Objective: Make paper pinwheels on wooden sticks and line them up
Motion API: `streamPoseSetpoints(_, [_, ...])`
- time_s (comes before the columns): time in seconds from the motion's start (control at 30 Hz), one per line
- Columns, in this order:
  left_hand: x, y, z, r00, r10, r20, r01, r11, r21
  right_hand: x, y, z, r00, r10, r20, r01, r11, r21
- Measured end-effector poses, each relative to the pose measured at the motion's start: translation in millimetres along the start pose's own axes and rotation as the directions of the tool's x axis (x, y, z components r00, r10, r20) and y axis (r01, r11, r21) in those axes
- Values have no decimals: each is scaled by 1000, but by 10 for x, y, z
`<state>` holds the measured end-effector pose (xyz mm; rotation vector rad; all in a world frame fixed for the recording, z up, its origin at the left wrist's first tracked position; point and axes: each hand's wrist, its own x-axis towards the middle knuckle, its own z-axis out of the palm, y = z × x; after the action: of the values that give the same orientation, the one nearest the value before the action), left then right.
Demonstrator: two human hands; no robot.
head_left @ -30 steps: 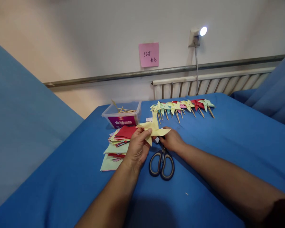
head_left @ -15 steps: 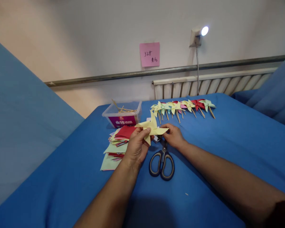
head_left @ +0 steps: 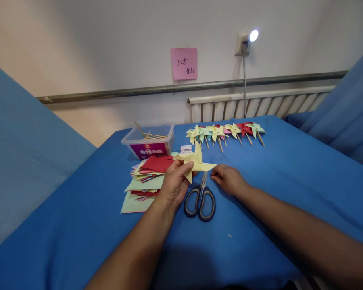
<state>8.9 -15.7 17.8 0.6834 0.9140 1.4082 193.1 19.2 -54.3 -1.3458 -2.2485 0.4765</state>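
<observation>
My left hand (head_left: 174,185) pinches a pale yellow paper pinwheel (head_left: 197,162) at its centre and holds it just above the blue table (head_left: 290,177). To its right, my right hand (head_left: 228,178) rests on the cloth with the fingers curled; whether it holds something small cannot be told. A pair of dark-handled scissors (head_left: 200,198) lies between the two hands, blades pointing away from me. A messy stack of coloured paper squares (head_left: 145,177), red on top, lies left of my left hand.
A clear plastic box (head_left: 148,143) with wooden sticks stands behind the paper stack. A row of finished pinwheels (head_left: 225,132) on sticks lies at the table's far side. Small white slips (head_left: 186,149) lie near the box. A radiator (head_left: 260,106) and wall stand behind.
My right hand has drawn away from the pinwheel, moving right and down onto the cloth. The left hand still holds the pinwheel. The view has shifted slightly.
</observation>
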Motion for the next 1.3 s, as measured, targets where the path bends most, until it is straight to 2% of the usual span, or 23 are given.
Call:
streamPoseSetpoints(0.13, [22, -12, -8, 1000, 15, -22, -15, 1000, 18, 45, 114, -45, 998, -41, 43, 36, 993, 113])
streamPoseSetpoints(0.23, [49, -23, -20, 1000, 7, -18, -7, 1000, 23, 92, 230, -94, 996, 2, 88, -26, 963, 270])
streamPoseSetpoints(0.33, [58, -44, -18, 1000, -5, -11, 5, 999, 35, 110, 284, -137, 991, 25, 134, -71, 936, 346])
streamPoseSetpoints(0.47, [50, -70, -3, 1000, -21, -20, 22, 999, 45, 92, 223, -200, 983, -21, 182, -32, 959, 283])
streamPoseSetpoints(0.63, [58, -79, -8, 1000, -14, -21, 14, 999, 46, 80, 144, -263, 989, -12, 145, -13, 984, 176])
streamPoseSetpoints(0.77, [62, -81, -14, 1000, -19, -21, 19, 999, 43, 98, 147, -241, 990, -44, 132, 25, 990, 138])
streamPoseSetpoints(0.93, [50, -87, 1, 1000, -28, -4, 28, 998, 53, 121, 143, -176, 993, -42, 109, 43, 999, -7])
streamPoseSetpoints(1.0, [46, -87, 10, 1000, -27, -7, 27, 998, 54, 120, 120, -164, 990, -70, 119, 68, 997, 25])
streamPoseSetpoints(1.13, [43, -87, 21, 999, -31, -22, 32, 998, 46, 109, 64, -154, 968, -178, 175, 141, 969, 203])
streamPoseSetpoints(1.3, [43, -94, 18, 999, -35, -10, 36, 998, 47, 113, 80, -113, 966, -170, 196, 137, 975, 173])
